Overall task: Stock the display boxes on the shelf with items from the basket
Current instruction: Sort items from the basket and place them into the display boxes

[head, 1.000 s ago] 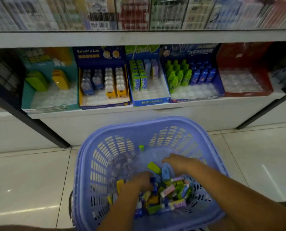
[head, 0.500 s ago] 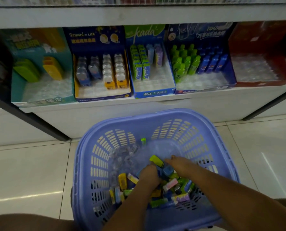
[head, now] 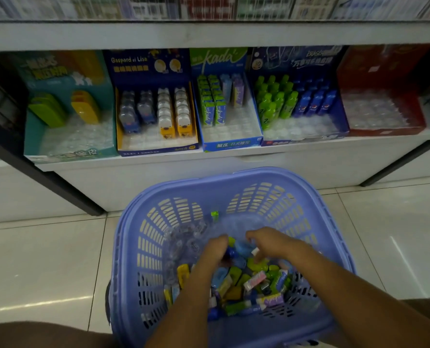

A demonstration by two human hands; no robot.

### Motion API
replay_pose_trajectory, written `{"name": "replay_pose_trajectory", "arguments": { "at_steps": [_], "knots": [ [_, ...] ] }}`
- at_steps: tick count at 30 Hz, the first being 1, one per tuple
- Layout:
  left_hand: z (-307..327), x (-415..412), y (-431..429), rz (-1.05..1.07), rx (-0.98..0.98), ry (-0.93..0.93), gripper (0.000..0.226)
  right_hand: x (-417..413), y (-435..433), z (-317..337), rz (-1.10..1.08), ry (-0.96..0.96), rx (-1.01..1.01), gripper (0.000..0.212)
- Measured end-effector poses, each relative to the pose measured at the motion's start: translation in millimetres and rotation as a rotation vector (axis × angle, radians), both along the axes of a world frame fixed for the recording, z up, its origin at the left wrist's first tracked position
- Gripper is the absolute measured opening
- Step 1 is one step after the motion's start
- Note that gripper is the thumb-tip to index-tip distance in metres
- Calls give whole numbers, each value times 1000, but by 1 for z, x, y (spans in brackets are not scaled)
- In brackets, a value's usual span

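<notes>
Items (head: 255,282) lie jumbled in the near half of the lilac basket (head: 266,171) on the floor (head: 45,259), long axes pointing every way; one green pack (head: 214,215) stands upright by its far wall. Left hand (head: 212,251) and right hand (head: 271,243) dip into the pile, fingers curled downward; whether they hold anything I cannot tell.

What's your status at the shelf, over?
Left hand and right hand both in the basket, fingers among loose items, grip unclear. Red display box unstocked. Nothing between basket and shelf.
</notes>
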State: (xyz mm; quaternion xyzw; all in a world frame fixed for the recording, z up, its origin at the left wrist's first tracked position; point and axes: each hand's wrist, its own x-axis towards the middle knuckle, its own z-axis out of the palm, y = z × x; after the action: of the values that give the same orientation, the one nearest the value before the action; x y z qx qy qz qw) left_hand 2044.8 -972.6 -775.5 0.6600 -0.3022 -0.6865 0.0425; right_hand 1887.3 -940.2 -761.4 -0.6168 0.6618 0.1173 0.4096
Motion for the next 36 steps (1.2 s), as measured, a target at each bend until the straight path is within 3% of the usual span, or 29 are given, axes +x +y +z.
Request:
{"name": "replay_pose_trajectory", "arguments": {
  "at_steps": [3,7,13,15,18,20,23,25,27,30,33,35,36],
  "knots": [
    [13,4,-12,77,23,227,28,1,-12,35,-129,-213,38,47],
    [52,10,-29,-74,-85,334,52,2,-30,78,-77,-204,-63,56],
    [118,26,-54,-105,-294,413,17,-5,-41,127,-242,-362,-218,47],
    [135,35,-58,-44,-339,483,13,-5,-44,139,-459,-627,-288,38],
    [155,46,-63,74,-388,600,11,-4,-46,152,-912,-1263,-312,23],
    [164,51,-66,154,-415,631,10,-6,-46,160,-1161,-1571,-273,22],
    [173,53,-69,257,-435,658,11,-16,-49,165,-1388,-1796,-264,28],
    [176,52,-72,324,-447,675,13,-22,-49,169,-1374,-1880,-229,27],
    [177,50,-74,374,-462,661,16,-24,-51,171,-1253,-1846,-207,28],
    [178,46,-75,435,-477,655,16,-25,-60,179,-1115,-1637,-222,40],
    [181,42,-75,454,-485,666,15,-23,-80,196,-1003,-1475,-247,38],
    [183,41,-75,449,-495,663,16,-21,-99,208,-956,-1226,-424,30],
    [183,40,-76,446,-502,662,16,-20,-109,214,-910,-1007,-572,27]
  ]
}}
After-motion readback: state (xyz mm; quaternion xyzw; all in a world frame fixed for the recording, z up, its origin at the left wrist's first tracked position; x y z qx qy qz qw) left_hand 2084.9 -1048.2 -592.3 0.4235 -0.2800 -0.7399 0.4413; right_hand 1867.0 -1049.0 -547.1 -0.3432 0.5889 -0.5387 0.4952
